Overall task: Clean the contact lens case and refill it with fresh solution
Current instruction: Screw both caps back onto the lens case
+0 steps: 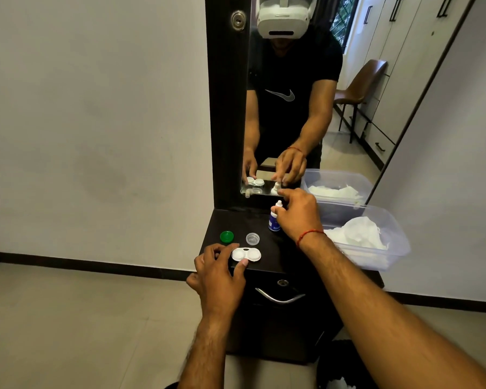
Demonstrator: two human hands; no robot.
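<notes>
A white two-well contact lens case (247, 254) lies open on the dark cabinet top (275, 248). My left hand (218, 273) pinches its left end between thumb and fingers. Behind the case lie a green cap (226, 236) and a clear cap (252, 238), both loose. A small solution bottle (274, 219) with a white nozzle and blue label stands upright at the back. My right hand (299, 213) curls round that bottle, thumb against its neck.
A clear plastic tub (387, 248) holding white tissues sits on the cabinet's right side. A mirror (306, 108) rises behind the cabinet. A drawer with a metal handle (279, 297) faces me below the top. Tiled floor lies on the left.
</notes>
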